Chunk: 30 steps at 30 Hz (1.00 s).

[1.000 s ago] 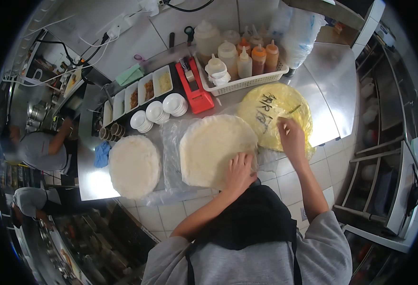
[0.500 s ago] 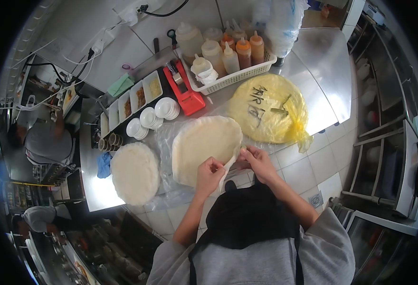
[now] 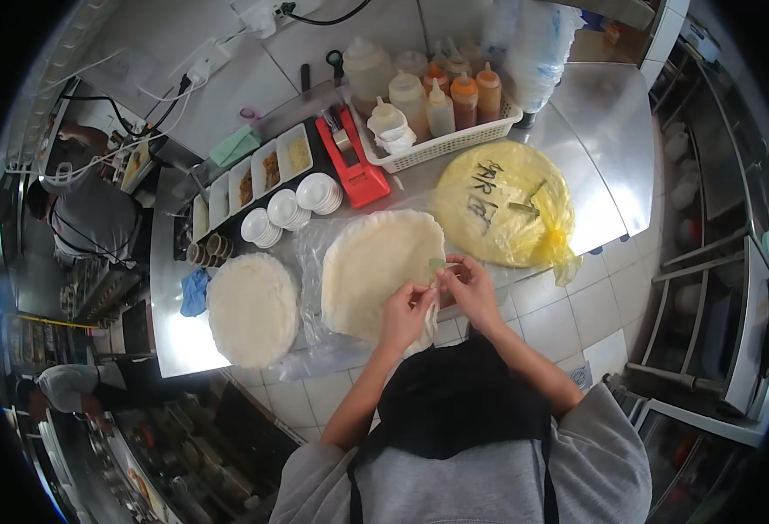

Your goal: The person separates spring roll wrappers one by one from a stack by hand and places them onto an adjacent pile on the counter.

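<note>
Pale dough round [image 3: 376,271] just beyond and left of the fingertips, with the hands at its near right edge.
It looks soft, floppy and easily torn, probably too heavy to hang from one pinch; flat fingers underneath would suit it. The left hand [image 3: 405,314] pinches a bunched edge [image 3: 431,321], dough or wrapping, I cannot tell; the right hand [image 3: 474,293] grips a green strip [image 3: 437,263] between narrowed fingertips.

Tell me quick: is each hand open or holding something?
Left hand: closed, pinching the pale gathered edge.
Right hand: closed, apparently pinching a small green strip.
</note>
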### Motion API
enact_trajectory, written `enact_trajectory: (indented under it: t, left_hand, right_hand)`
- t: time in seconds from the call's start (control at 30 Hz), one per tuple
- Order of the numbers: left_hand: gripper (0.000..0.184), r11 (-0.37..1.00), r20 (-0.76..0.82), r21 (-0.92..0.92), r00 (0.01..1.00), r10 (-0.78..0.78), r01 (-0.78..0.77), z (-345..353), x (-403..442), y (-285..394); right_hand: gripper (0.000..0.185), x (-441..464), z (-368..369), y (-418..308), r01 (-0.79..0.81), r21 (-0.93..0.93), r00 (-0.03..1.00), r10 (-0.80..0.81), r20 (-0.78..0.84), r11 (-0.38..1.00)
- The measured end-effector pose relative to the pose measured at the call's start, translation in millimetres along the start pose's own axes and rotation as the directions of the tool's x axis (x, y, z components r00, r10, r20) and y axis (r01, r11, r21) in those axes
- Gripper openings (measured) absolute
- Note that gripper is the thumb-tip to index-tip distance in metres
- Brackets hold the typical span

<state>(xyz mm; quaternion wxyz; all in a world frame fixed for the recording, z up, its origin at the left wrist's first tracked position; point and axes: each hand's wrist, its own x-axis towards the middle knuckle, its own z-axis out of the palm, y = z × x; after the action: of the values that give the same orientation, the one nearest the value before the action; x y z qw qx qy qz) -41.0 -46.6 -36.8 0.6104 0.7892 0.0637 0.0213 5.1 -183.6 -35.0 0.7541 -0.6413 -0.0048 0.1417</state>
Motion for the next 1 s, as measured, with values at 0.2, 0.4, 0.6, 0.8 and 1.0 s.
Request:
enact_trajectory:
  t: [0.2, 0.4, 0.6, 0.8, 1.0]
  left_hand:
    - [0.017, 0.951, -0.026, -0.269, 0.986, -0.168, 0.155, -15, 3, -17]
    - [0.018, 0.993, -0.134, -0.110, 0.990, -0.050, 0.035, -19, 2, -17]
    - [0.021, 0.903, -0.258, 0.422, 0.965, 0.039, 0.076, -25, 8, 11]
    - [0.027, 0.816, -0.058, 0.575, 0.998, -0.026, 0.054, -31, 5, 33]
    - [0.022, 0.758, -0.115, 0.652, 0.992, 0.062, 0.028, -51, 5, 1]
  right_hand:
    - [0.028, 9, -3, 26, 0.034, 0.125, 0.995, -0.022, -0.093, 0.992]
    - [0.032, -1, 2, 28, 0.019, -0.213, 0.998, -0.033, -0.060, 0.977]
    - [0.029, 9, 9, 15, -0.032, -0.489, 0.997, -0.004, -0.073, 0.872]
    - [0.033, 18, 12, 24, -0.045, -0.286, 0.998, 0.031, -0.053, 0.957]
    - [0.054, 10, 9, 19, 0.086, -0.535, 0.993, -0.025, 0.119, 0.841]
